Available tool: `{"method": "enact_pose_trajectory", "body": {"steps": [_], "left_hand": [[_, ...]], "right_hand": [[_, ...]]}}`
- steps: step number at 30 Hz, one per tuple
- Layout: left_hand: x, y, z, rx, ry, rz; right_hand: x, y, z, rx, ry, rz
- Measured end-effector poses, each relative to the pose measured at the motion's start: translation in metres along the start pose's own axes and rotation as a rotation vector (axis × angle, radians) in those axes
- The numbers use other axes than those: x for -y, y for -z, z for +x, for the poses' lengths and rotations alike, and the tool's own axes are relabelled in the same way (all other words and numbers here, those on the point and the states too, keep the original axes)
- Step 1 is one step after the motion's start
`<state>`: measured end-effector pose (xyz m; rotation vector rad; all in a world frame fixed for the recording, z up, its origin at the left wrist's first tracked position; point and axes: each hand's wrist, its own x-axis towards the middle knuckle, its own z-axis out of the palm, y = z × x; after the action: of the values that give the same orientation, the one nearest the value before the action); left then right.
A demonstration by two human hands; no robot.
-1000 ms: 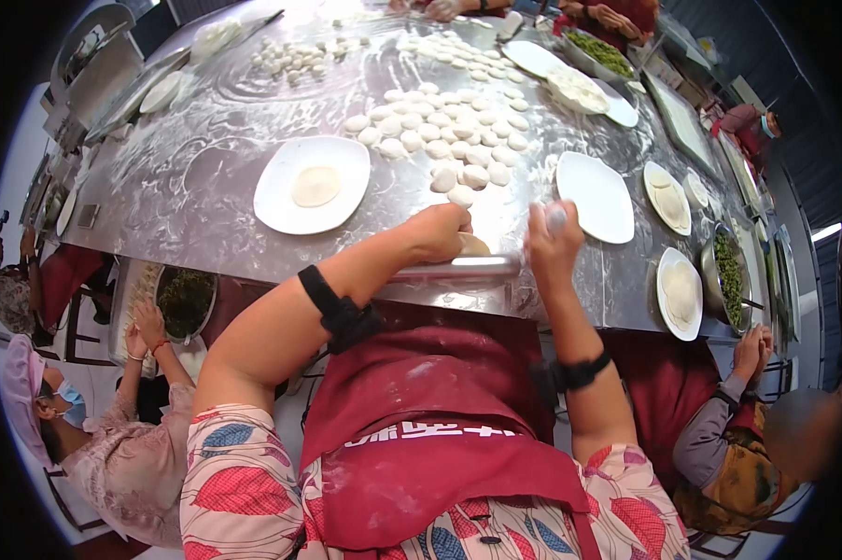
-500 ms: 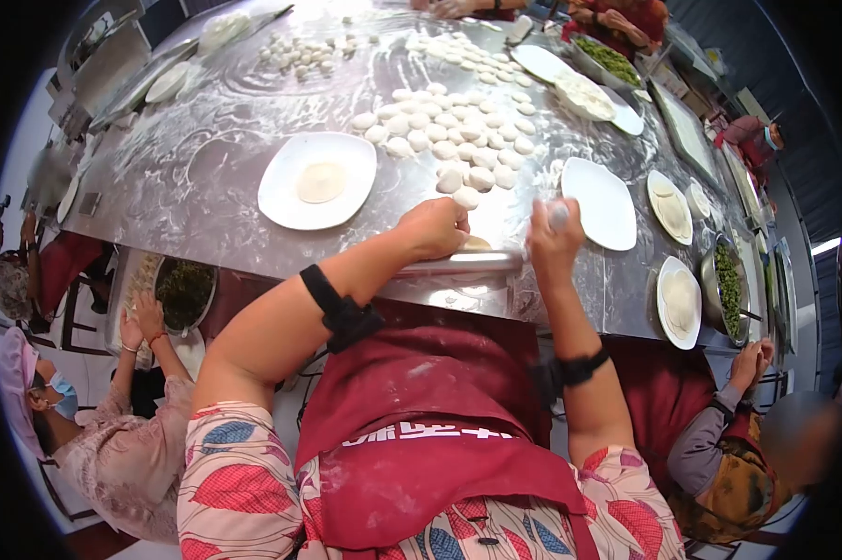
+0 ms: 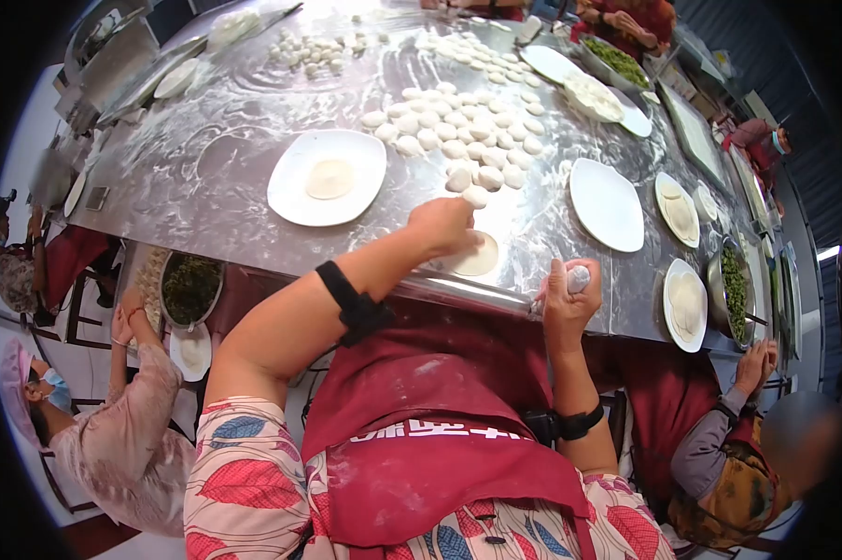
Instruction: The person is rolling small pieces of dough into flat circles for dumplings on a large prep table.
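My left hand (image 3: 442,230) is closed on the left edge of a flat, round dough wrapper (image 3: 479,256) lying on the floured table (image 3: 216,210). In my right hand (image 3: 568,303) is a rolling pin (image 3: 579,278); its pale, rounded end shows above the curled fingers. That hand is at the table's front edge, to the right of the wrapper and apart from it. Just beyond my left hand lie several small, flattened dough pieces (image 3: 454,148). A white plate (image 3: 286,194) on the left bears one rolled wrapper (image 3: 330,179).
A bare white plate (image 3: 608,207) stands right of the dough pieces. Farther right are plates of wrappers (image 3: 685,305) and a bowl of chopped green filling (image 3: 734,289). Co-workers' hands (image 3: 755,362) are at the right edge; another person (image 3: 132,429) sits left beside a filling bowl (image 3: 192,289).
My right hand has moved down toward me with the rolling pin, away from the wrapper. More of the wrapper now shows beside my left hand. The view has shifted slightly.
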<state>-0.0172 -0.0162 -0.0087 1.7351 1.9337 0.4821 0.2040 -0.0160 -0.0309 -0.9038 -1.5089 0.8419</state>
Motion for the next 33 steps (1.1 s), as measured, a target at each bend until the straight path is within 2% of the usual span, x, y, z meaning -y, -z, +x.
{"method": "enact_pose_trajectory", "body": {"steps": [3,5,9,11,13,14,18,21,23,25,29,33], "left_hand": [[0.0,-0.023,-0.004,-0.138,-0.152,0.091],[0.006,-0.025,-0.007,-0.188,-0.165,-0.105],[0.037,0.02,-0.02,-0.221,-0.131,-0.324],[0.062,0.063,-0.022,-0.206,-0.113,-0.277],[0.081,0.108,-0.027,-0.192,0.065,-0.295],[0.104,0.123,-0.023,-0.254,0.092,-0.189],[0.115,0.143,-0.015,-0.404,0.135,0.046],[0.102,0.117,0.018,-0.249,0.081,0.001],[0.085,0.093,0.042,-0.191,-0.001,0.12],[0.069,0.069,0.063,-0.208,-0.023,0.114],[0.029,0.045,0.08,-0.106,0.194,0.19],[0.015,0.031,0.075,-0.178,0.189,0.275]], "right_hand": [[-0.002,-0.008,0.011,-0.001,0.03,-0.032],[-0.004,-0.006,0.015,0.007,0.018,-0.041],[-0.005,-0.004,0.012,0.03,0.033,0.012],[-0.001,-0.004,0.01,0.047,0.027,0.028],[-0.001,-0.004,0.009,0.047,0.05,0.013],[-0.002,-0.004,0.008,0.047,0.054,0.013],[-0.001,-0.005,0.012,0.04,0.058,0.016],[0.0,-0.006,0.013,0.032,0.069,-0.004],[0.001,-0.005,0.014,0.03,0.078,-0.012],[0.0,-0.005,0.013,0.032,0.077,0.001],[0.0,-0.003,0.012,0.044,0.044,0.004],[0.001,-0.003,0.01,0.032,0.019,0.006]]}}
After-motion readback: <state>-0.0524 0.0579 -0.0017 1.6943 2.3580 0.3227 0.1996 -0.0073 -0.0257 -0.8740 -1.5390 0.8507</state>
